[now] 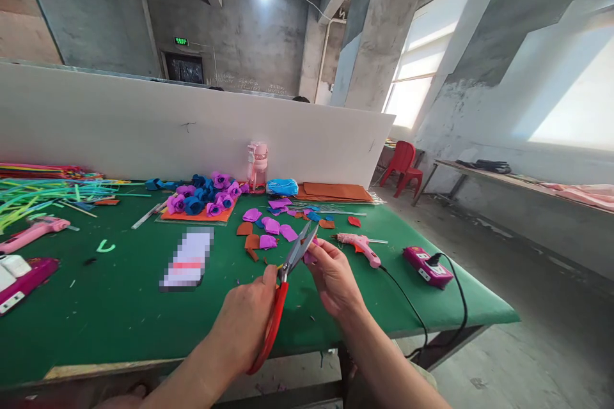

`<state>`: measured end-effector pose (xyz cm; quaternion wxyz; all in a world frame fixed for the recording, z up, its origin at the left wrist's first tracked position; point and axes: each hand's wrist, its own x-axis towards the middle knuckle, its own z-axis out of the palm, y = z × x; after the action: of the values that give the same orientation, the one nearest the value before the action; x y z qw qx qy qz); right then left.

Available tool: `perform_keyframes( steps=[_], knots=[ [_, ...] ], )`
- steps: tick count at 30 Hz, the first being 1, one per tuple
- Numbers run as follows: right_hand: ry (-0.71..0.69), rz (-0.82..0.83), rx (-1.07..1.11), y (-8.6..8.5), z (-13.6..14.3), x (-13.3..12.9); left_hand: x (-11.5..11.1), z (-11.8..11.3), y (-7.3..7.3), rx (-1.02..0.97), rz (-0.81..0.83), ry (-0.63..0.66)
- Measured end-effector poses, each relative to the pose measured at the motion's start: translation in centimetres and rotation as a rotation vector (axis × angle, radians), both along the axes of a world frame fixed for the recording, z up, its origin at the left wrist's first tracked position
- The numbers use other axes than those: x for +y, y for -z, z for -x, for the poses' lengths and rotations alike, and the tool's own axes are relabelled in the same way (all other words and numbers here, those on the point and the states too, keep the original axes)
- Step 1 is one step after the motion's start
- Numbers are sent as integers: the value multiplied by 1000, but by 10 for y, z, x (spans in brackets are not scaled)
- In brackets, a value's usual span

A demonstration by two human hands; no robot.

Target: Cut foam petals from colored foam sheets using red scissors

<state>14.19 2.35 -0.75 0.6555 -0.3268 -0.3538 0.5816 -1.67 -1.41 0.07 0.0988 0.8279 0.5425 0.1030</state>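
Observation:
My left hand (249, 316) is closed round the red handles of a pair of scissors (275, 326). The blades are parted and point up and away, their tips close to my right hand (333, 271). Between its thumb and fingers my right hand pinches a small purple piece (309, 257), mostly hidden by the fingers. Just beyond the blades lie cut purple pieces (271, 225) and brown pieces (244, 229) on the green table (144, 326). A pink glue gun (361, 246) rests to the right of my right hand.
Purple and blue flowers (204, 194) lie on orange sheets at the back. A pink bottle (258, 167) and brown sheets (333, 192) stand or lie near the white partition (192, 121). At right is a magenta power strip (428, 267) with a black cable; colored strips (52, 195) lie left.

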Motion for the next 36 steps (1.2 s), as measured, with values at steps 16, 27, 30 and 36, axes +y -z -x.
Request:
perform_keyframes(
  steps=[16, 27, 30, 36],
  knots=[
    [-30, 3, -136, -10, -8, -2, -6, 0, -16, 46, 119, 25],
    [-68, -17, -176, -11, -11, -1, -2, 7, -1, -42, 93, 89],
    [-78, -16, -173, -9, -12, 0, -2, 10, 4, -94, 61, 116],
    [-58, -6, -173, -7, -19, 5, -4, 11, 6, -436, 106, 98]
  ],
)
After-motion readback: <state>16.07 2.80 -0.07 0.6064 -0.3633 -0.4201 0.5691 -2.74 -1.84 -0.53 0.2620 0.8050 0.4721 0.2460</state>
